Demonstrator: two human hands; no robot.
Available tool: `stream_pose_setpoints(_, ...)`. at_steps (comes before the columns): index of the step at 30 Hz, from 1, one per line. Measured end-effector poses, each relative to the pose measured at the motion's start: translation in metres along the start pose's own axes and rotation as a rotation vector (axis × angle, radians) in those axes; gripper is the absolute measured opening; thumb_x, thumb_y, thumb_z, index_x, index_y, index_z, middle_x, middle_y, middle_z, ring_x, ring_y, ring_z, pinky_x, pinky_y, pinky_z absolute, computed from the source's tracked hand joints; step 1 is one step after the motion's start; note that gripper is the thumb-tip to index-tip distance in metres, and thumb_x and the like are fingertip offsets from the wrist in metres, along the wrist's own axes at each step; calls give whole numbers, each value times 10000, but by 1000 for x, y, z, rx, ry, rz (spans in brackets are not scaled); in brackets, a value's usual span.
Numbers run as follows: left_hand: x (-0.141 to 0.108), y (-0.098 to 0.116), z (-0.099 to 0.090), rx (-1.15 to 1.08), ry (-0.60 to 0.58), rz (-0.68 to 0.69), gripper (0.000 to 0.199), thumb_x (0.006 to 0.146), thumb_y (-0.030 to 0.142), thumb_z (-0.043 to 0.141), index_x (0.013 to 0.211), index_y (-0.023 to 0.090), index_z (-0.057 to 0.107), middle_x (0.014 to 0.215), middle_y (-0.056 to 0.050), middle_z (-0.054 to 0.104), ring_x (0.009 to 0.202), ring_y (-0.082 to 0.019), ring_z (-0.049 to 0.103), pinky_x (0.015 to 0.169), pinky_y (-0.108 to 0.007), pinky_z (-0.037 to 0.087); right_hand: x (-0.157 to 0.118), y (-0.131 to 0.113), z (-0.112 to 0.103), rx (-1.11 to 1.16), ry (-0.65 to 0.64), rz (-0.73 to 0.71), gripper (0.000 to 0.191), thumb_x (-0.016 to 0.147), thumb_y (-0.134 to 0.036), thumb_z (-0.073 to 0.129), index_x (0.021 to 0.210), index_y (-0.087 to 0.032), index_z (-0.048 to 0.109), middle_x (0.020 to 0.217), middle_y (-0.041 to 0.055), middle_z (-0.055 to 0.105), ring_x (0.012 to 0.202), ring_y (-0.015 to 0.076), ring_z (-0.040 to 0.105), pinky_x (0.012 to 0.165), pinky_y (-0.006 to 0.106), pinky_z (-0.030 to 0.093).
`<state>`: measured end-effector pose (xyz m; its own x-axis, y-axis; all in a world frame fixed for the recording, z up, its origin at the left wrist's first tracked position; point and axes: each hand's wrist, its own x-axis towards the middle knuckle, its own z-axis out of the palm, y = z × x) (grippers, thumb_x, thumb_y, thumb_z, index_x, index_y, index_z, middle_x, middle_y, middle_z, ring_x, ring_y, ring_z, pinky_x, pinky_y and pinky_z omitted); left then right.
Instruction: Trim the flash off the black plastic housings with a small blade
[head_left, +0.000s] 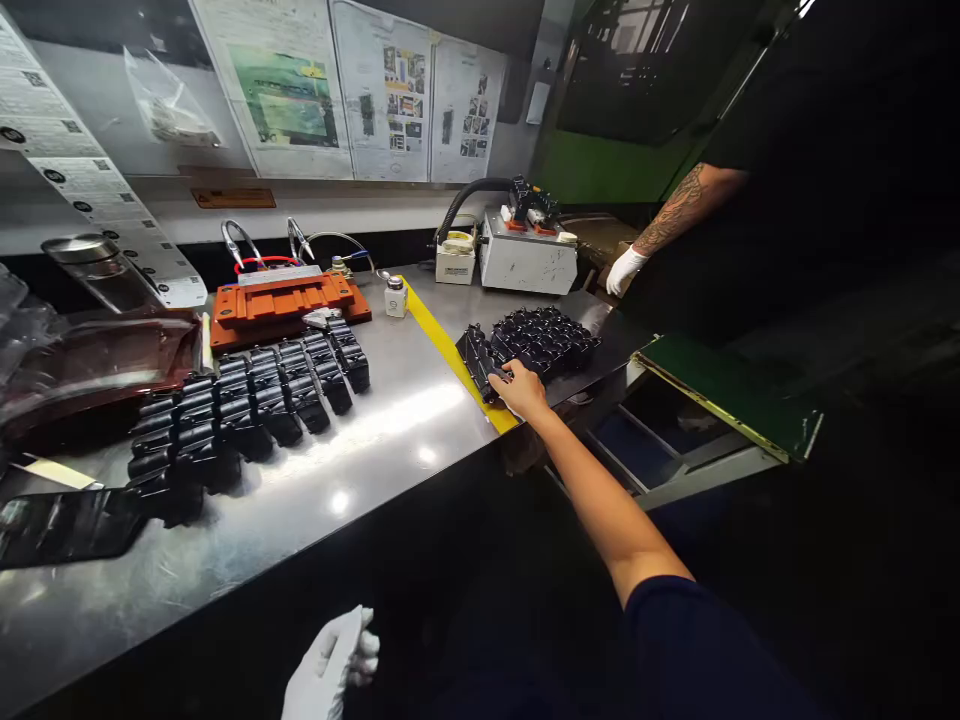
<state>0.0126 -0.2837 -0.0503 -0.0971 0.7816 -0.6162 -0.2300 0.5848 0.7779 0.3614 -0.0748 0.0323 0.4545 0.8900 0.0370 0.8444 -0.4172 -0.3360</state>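
At the far end of the steel bench, my bare right hand (522, 391) grips the near edge of a black molded plastic part (477, 360). This part leans at the left side of a group of similar black parts (547, 335), beside the yellow tape line (442, 345). My left hand (330, 665), in a white glove, hangs low in front of the bench, away from everything. Its fingers are curled together and nothing shows in them. To the left, a row of black molded parts (255, 400) lies on the bench.
An orange fixture (285, 305) stands behind the row, near a small white bottle (396, 298). At the back is a grey box-shaped device (527, 255). Another person's gloved hand (625, 272) hangs at the right, above a green-topped stand (735, 395). A brownish tray (97, 365) sits left.
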Motion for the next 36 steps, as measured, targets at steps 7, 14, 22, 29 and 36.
stream_pose_setpoints(7, -14, 11, -2, -182, 195, -3, 388, 658, 130, 852, 1022, 162, 722, 901, -61, 749, 744, -150, 722, 628, -195, 597, -59, -42, 16, 148, -77, -279, 382, 977, -364, 483, 1222, -123, 650, 1230, 170, 659, 1064, 252, 655, 888, 347, 480)
stream_pose_setpoints(14, -5, 64, 24, -569, 64, 218, 205, 744, 55, 689, 922, 147, 734, 992, -77, 756, 973, -204, 736, 910, -290, 600, -168, -132, 62, 476, -771, -1015, 269, 910, -422, 644, 966, -176, 740, 764, 6, 714, 689, 122, 626, 620, 211, 419)
stream_pose_setpoints(22, -2, 89, -35, -673, 26, 97, 198, 829, 150, 633, 988, 212, 733, 1072, -105, 748, 1124, -262, 699, 845, -377, 619, -120, -208, 84, 260, -403, -750, 358, 987, -414, 503, 796, -189, 706, 785, 20, 707, 723, 136, 580, 622, 237, 336)
stream_pose_setpoints(29, 18, 64, -82, -310, 314, 574, 277, 861, 322, 570, 1042, 156, 698, 1046, -128, 769, 999, -262, 739, 885, -419, 607, -102, -226, 104, 163, -355, -719, 413, 899, -420, 636, 1257, -218, 598, 1197, 92, 672, 999, 235, 634, 793, 305, 456)
stream_pose_setpoints(36, 69, 77, -26, 632, 265, 957, 401, 853, 316, 580, 1219, 199, 691, 1382, -127, 640, 1347, -302, 528, 1150, -500, 386, -110, -206, 118, 238, -306, -875, 542, 867, -268, 646, 1375, -158, 495, 1319, 114, 594, 1174, 227, 543, 1022, 351, 441)
